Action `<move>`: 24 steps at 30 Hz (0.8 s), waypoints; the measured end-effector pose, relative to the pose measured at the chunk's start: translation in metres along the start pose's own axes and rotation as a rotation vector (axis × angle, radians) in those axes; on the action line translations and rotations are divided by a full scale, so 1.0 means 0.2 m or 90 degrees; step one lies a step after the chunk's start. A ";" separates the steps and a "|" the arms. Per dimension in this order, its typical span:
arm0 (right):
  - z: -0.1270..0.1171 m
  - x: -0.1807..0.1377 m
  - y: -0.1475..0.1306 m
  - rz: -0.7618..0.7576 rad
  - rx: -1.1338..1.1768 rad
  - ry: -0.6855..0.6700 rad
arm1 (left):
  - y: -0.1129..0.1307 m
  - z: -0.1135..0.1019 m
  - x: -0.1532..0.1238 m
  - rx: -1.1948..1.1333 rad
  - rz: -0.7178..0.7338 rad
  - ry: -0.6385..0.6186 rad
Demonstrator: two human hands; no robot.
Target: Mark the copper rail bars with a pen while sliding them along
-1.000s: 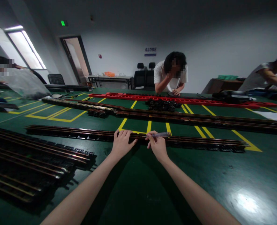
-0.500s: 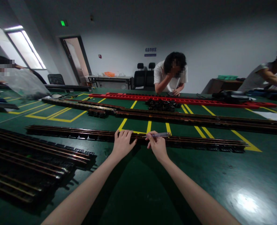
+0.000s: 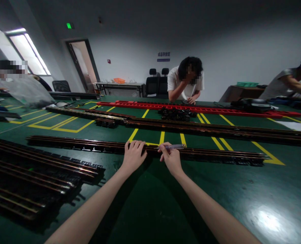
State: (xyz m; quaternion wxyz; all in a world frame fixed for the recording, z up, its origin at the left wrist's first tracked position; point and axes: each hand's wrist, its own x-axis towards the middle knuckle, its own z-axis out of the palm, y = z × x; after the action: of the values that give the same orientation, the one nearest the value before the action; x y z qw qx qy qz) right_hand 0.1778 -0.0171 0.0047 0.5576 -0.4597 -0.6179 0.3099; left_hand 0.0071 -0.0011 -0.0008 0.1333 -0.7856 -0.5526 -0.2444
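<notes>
Pinning rail (image 3: pixel 89 145) under flat left hand (image 3: pixel 133 156). Pinching pen (image 3: pixel 172 146) in right hand (image 3: pixel 171 159), tip at rail. Marking apparently underway, unfinished.

A stretch of the nearest track strip (image 3: pixel 89 145) is covered by the left hand (image 3: pixel 133 156) and the right hand (image 3: pixel 171 159), and whether the left fingers are closed round it cannot be told. Part of the pen (image 3: pixel 177 146) is hidden by the right hand's fingers. The stacked tracks (image 3: pixel 25 183) are cut off by the left edge, and the blue wall sign (image 3: pixel 163 56) is too small to be read.
</notes>
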 end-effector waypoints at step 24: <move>-0.01 -0.01 0.00 -0.016 -0.034 0.024 | 0.00 -0.02 0.00 0.000 -0.001 0.009</move>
State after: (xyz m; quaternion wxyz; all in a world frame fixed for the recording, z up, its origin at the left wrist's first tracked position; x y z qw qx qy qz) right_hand 0.1793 -0.0186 0.0045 0.5607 -0.4720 -0.6211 0.2777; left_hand 0.0060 -0.0029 0.0015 0.1367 -0.7833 -0.5525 -0.2499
